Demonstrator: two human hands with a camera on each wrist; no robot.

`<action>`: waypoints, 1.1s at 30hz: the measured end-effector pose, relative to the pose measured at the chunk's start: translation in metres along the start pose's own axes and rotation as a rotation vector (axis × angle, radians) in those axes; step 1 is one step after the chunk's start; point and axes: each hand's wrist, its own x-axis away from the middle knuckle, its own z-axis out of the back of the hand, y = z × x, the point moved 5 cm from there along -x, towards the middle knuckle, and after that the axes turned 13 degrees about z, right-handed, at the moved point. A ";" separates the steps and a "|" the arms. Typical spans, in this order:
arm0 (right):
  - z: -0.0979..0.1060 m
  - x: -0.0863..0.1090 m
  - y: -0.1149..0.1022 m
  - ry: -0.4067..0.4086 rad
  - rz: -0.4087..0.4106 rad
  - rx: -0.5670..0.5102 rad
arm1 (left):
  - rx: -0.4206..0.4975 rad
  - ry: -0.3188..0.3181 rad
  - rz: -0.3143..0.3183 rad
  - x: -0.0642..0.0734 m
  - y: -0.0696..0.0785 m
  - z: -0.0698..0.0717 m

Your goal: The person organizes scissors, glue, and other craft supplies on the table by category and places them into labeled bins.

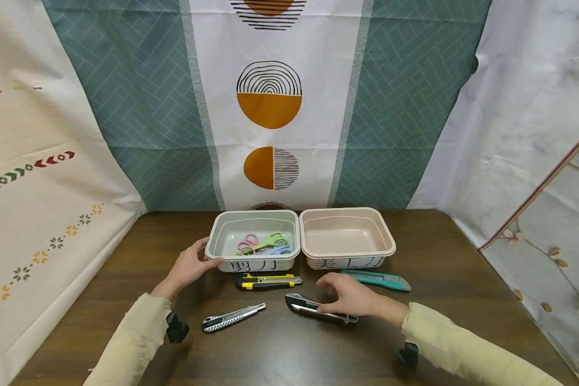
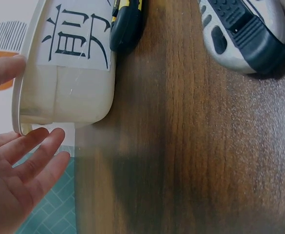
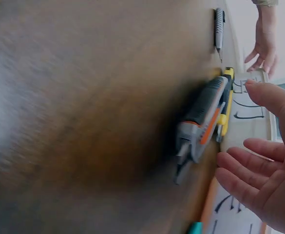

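My left hand (image 1: 189,265) touches the left corner of a pale grey bin (image 1: 228,231), thumb on its rim and fingers loosely extended along its side. Several scissors (image 1: 270,242) with pink, green and blue handles lie inside it. Over a black-and-silver utility knife (image 1: 301,305) on the table hovers my right hand (image 1: 351,296), partly covering it in the head view. The right wrist view shows a gap between that hand's spread fingers and the knife (image 3: 203,114), which has orange trim. A yellow-and-black utility knife (image 1: 265,282) lies before the grey bin.
Beside the grey bin stands a pinkish bin (image 1: 344,236); both carry handwritten labels. A teal utility knife (image 1: 381,280) lies in front of it, behind my right hand. Nearer the left forearm is a silver-and-black utility knife (image 1: 234,318). Hanging cloths (image 1: 154,107) border the wooden table.
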 end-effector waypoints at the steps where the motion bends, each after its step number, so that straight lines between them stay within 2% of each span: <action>1: -0.001 0.002 0.000 0.000 -0.001 -0.002 | -0.002 0.000 0.000 0.000 0.000 0.000; 10: -0.010 0.017 0.002 0.005 0.001 -0.039 | -0.010 -0.004 -0.010 0.000 0.001 0.000; 17: -0.014 0.022 0.002 0.006 0.026 -0.045 | -0.015 -0.008 -0.009 0.000 0.001 0.000; 26: -0.021 0.025 0.007 -0.032 -0.002 0.012 | -0.005 -0.011 -0.010 0.001 0.000 -0.001; 33: -0.019 0.024 0.005 -0.039 -0.023 0.034 | -0.008 0.003 -0.016 0.000 0.000 -0.001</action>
